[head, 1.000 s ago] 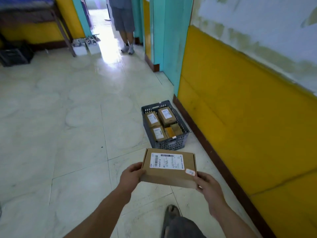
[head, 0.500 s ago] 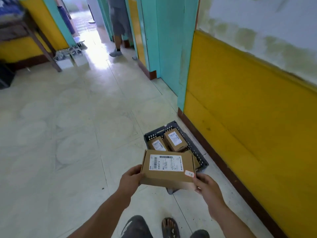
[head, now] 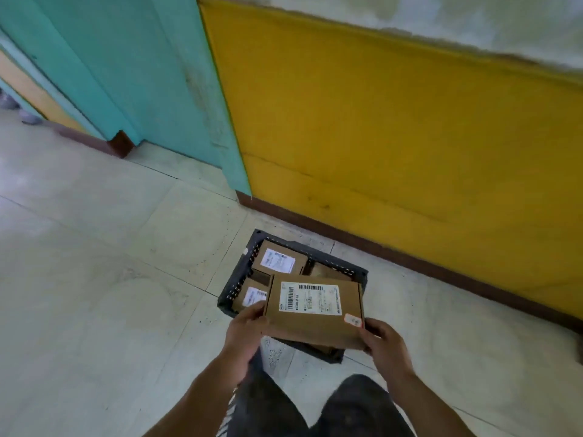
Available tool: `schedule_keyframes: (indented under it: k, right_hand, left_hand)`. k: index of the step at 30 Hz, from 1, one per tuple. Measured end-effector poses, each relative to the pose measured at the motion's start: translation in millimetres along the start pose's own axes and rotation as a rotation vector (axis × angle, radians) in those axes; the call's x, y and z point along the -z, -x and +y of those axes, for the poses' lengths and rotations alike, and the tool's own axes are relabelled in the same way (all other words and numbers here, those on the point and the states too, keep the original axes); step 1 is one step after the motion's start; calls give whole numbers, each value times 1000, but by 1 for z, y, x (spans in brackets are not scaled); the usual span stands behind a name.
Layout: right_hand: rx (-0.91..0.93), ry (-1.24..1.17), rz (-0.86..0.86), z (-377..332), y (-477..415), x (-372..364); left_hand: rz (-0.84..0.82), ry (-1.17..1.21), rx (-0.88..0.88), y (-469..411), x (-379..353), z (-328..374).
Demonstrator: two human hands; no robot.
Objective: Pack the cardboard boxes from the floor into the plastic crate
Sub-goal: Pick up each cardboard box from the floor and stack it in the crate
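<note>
One cardboard box [head: 315, 310] held over the dark plastic crate [head: 235, 287].
Left grip [head: 244, 331] clasps its near-left corner and right grip [head: 386, 345] its near-right corner, label up; other labelled boxes [head: 279, 258] lie inside the crate, on the tiled floor [head: 126, 279] near a yellow wall [head: 378, 137].

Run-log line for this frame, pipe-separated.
cardboard box: held over plastic crate, label up | left hand: grips left edge | right hand: grips right corner | inside crate: labelled boxes
</note>
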State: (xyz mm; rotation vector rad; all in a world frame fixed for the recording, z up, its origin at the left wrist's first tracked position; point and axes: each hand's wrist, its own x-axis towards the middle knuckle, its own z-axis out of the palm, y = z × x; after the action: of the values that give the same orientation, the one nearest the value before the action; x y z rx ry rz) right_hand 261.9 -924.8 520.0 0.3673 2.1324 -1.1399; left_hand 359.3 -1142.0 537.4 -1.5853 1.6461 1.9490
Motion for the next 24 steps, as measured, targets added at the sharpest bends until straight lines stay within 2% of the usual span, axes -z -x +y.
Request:
schedule_keyframes:
  k: [6, 12, 17, 21, 24]
  right_hand:
    - [-81, 70, 116, 1, -26, -47]
    - [-147, 131, 166, 37, -120, -77]
    - [-40, 279, 159, 88, -224, -93]
    - [52, 542, 123, 130, -298, -109]
    - [135, 710, 168, 151, -333, -119]
  left_hand:
    - [-216, -372, -78, -94, 12, -6]
    - [-250, -431, -2, -207, -33, -32]
    - [-234, -425, -22, -307, -88, -71]
    - [-215, -455, -13, -381, -115, -107]
    - [-187, -509, -50, -416, -128, -128]
